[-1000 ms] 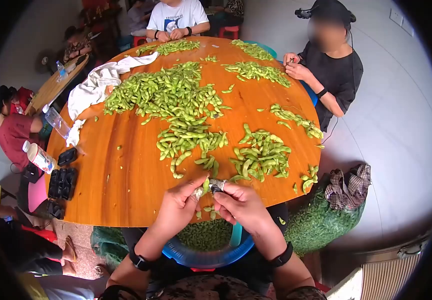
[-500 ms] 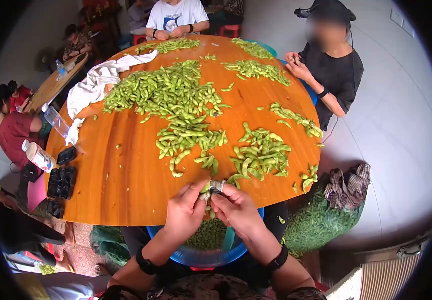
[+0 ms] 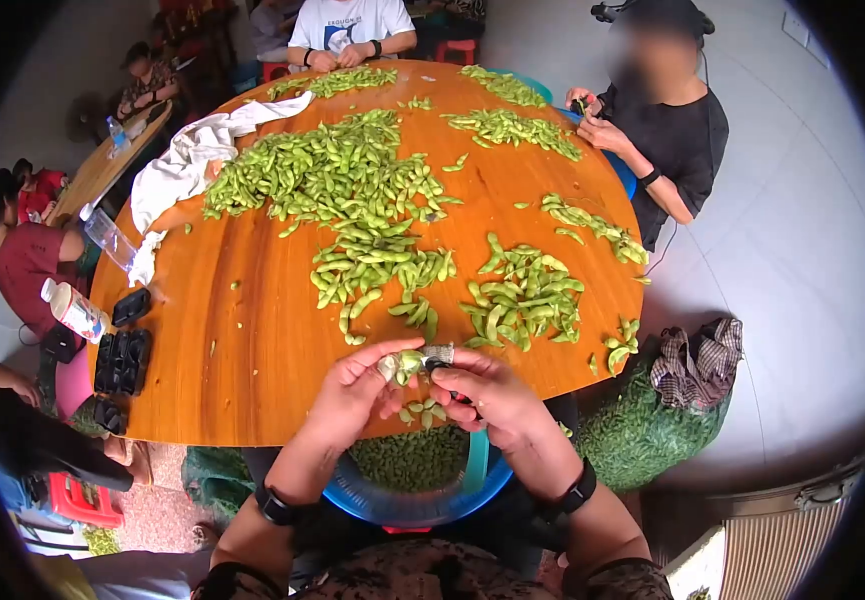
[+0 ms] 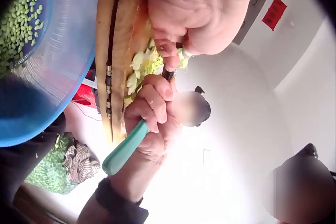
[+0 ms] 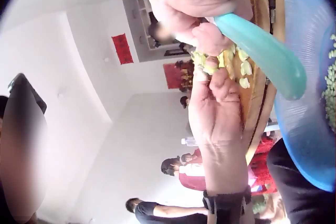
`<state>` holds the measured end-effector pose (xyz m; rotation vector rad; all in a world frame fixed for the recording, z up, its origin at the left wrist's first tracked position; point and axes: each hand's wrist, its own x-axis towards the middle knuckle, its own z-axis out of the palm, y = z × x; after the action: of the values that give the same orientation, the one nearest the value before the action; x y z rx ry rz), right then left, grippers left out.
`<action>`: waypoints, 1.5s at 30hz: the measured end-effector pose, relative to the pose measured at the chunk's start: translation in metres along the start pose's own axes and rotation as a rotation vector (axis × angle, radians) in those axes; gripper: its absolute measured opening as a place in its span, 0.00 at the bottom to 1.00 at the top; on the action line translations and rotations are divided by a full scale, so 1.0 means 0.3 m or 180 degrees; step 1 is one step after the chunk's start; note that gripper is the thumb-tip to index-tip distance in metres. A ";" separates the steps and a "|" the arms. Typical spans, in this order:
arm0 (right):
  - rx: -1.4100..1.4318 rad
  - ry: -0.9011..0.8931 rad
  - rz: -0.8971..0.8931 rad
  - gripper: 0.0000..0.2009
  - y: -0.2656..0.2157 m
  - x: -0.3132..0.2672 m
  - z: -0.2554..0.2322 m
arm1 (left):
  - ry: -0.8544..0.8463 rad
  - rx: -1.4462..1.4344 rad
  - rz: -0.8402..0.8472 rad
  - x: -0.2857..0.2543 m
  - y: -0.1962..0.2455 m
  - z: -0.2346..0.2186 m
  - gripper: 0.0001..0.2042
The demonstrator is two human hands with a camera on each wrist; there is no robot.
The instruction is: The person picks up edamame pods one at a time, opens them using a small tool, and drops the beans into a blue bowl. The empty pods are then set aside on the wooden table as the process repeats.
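Pale green right there at the fingertips: a pod (image 3: 408, 366), pinched in the curled left hand (image 3: 351, 392), between both hands and above the near edge of the bench (image 3: 203, 385). Nearer the left; long axis too masked by fingers to tell. Just to its right, the right hand (image 3: 496, 392), curled round a turquoise handle (image 3: 476, 462), pointing back over the blue basin (image 3: 393, 516). Heaped pods (image 3: 525, 300) ahead, slightly right.

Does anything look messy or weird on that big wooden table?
Nothing looks broken. The white cloth lies crumpled along the left side of the table, not folded flat. A few stray pods lie apart from the big heap of pods, which looks a little untidy.
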<state>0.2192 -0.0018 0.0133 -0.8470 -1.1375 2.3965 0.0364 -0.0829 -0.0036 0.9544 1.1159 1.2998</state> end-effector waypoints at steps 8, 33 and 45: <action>-0.0694 0.0538 -0.0499 0.04 0.007 -0.008 0.057 | 0.0410 0.0286 0.0270 0.018 -0.004 0.052 0.13; -0.1387 0.1612 -0.1603 0.08 -0.044 -0.080 -0.047 | 0.0184 0.2471 0.0800 -0.130 0.003 0.037 0.13; -0.4207 0.1341 -0.2544 0.06 0.059 -0.024 -0.011 | 0.0671 0.3796 0.1095 -0.069 0.065 0.062 0.09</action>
<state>0.2257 -0.0146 0.0004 -0.8637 -2.2422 0.6066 0.0512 -0.1009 0.0212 1.9604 2.0199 0.9245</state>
